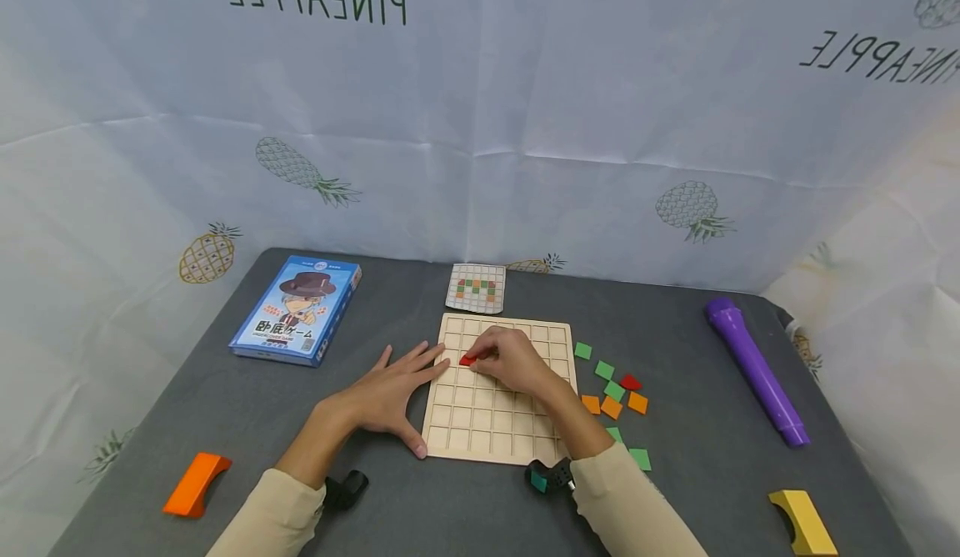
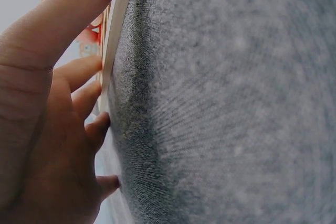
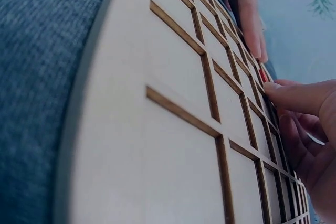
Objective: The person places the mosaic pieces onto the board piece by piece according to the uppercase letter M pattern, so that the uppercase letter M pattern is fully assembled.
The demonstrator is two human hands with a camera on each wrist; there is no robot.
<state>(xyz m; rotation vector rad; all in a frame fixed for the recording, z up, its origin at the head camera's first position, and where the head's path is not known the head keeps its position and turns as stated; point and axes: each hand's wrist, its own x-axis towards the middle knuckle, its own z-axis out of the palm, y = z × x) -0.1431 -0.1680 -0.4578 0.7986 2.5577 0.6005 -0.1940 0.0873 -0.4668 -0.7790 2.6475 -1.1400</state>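
The right hand (image 1: 513, 361) is pinching a red piece (image 1: 467, 360) between thumb and fingers, holding it at the upper-left square recesses of the pale wooden grid board (image 1: 491, 424) beneath. To its left, the left hand (image 1: 393, 390) is lying with fingers spread apart — thumb and some fingertips meeting the board's left edge. Flat green squares (image 1: 604, 369) and orange squares (image 1: 611, 408) are lying right of the right hand; beyond it, a patterned card (image 1: 476, 286) is resting on the grey, fabric-textured surface (image 1: 697, 490).
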